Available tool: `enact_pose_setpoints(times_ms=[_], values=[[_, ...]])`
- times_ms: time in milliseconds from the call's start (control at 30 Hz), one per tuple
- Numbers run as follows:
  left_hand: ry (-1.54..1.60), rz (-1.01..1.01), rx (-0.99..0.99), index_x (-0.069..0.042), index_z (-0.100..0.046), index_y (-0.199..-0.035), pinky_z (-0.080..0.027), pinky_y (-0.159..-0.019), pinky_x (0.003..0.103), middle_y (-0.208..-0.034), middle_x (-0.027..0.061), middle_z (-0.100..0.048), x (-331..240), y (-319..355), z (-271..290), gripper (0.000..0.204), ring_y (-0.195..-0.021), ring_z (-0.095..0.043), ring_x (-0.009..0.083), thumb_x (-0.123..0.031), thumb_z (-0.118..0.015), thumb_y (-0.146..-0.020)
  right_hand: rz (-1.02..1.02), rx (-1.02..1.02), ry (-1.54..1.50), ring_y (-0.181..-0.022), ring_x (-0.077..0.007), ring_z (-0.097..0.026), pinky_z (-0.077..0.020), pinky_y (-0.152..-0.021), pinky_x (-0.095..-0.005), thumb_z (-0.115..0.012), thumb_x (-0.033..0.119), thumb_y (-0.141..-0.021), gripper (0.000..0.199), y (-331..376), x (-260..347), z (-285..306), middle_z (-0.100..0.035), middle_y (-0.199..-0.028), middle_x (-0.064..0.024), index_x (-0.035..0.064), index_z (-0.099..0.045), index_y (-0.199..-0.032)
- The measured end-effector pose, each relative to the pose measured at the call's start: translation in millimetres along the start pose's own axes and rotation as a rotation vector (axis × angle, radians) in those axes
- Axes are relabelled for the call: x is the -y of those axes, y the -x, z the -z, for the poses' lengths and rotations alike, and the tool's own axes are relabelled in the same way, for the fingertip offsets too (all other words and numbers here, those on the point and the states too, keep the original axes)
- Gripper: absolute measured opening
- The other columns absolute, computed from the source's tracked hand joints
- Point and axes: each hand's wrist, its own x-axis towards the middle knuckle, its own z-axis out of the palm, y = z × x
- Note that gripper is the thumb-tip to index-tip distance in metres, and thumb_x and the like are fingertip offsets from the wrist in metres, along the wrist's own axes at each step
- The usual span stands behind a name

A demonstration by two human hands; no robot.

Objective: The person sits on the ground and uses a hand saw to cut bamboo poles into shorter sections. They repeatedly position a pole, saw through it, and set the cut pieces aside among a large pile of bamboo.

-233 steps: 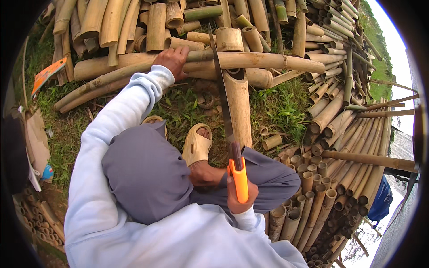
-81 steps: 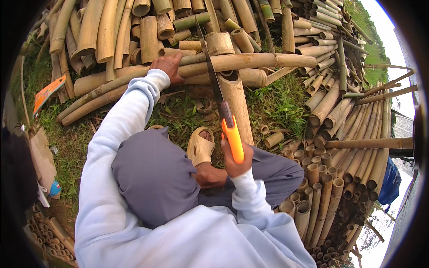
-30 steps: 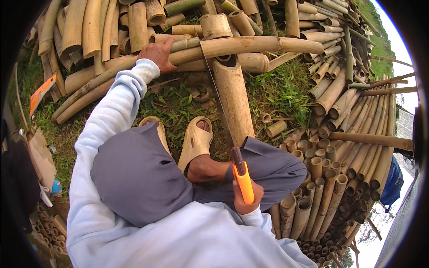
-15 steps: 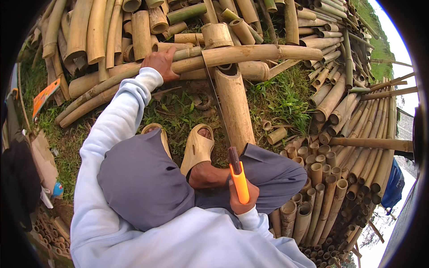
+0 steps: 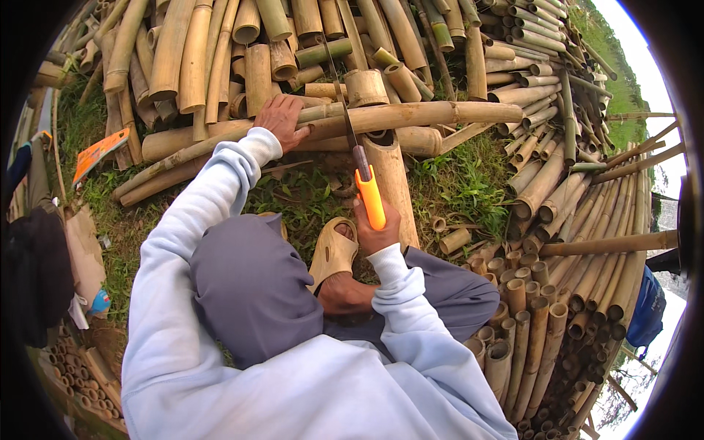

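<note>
My right hand [image 5: 378, 226] is wrapped round the orange handle of a hand saw [image 5: 372, 196]. The saw's long blade points away from me and crosses a thin bamboo pole [image 5: 323, 113] near its right end. My left hand [image 5: 281, 121] presses down and grips this thin pole left of the blade, thumb toward the saw. Alongside it lies a thicker, slightly curved bamboo pole [image 5: 440, 114], reaching farther right. Both lie across a stout bamboo log [image 5: 392, 183] that slopes toward my right leg. An upright bamboo stub [image 5: 366, 88] stands just behind the poles. How deep the blade sits is hidden.
Cut bamboo pieces [image 5: 176, 55] are heaped at the far side. Bamboo tubes [image 5: 539, 323] stand packed at my right, beside long stacked poles [image 5: 601, 213]. An orange-and-white flat object [image 5: 99, 154] lies in the grass at left. My sandalled foot [image 5: 335, 253] is beneath the saw.
My right hand has pushed the saw forward, away from my body, so more blade passes beyond the poles. My left hand keeps its hold. The whole view has shifted slightly.
</note>
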Motion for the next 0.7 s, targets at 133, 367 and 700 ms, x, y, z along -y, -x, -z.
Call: enact_pose_setpoints(times_ms=[133,367,700], values=[[0.107,-0.001,0.329,-0.008,-0.051,-0.122,-0.052,-0.084,0.051,-0.11,0.0178,-0.068,-9.3,28.9,37.1,0.056,-0.099,-0.067,0.0405,-0.06,-0.052,-0.099,0.045,0.027,0.014,-0.064,-0.0085,-0.061,-0.0576,-0.054,-0.0274,-0.067,0.008,-0.097,0.014,0.0,-7.2,3.3,-0.057,-0.075,0.0002,-0.0032,-0.066,-0.105],[-0.005,-0.169,0.251,-0.007,-0.051,-0.103,-0.054,-0.056,0.048,-0.073,0.0162,-0.067,-33.1,92.9,26.4,0.063,-0.063,-0.068,0.0386,-0.069,-0.045,-0.097,-0.074,0.044,-0.056,-0.07,-0.0077,-0.059,-0.0619,-0.057,-0.0277,-0.066,0.009,-0.099,0.01,3.5,-1.3,3.0,-0.057,-0.081,0.0006,0.0004,-0.064,-0.104],[-0.09,-0.111,-0.264,-0.004,-0.051,-0.131,-0.044,-0.101,0.042,-0.116,0.0133,-0.058,-23.6,55.6,-19.5,0.058,-0.109,-0.058,0.0313,-0.043,-0.07,-0.091,0.044,0.022,0.042,-0.066,-0.0078,-0.062,-0.0554,-0.05,-0.0272,-0.067,0.01,-0.098,0.012,0.0,-1.9,-1.1,-0.057,-0.076,0.0007,-0.0015,-0.066,-0.101]])
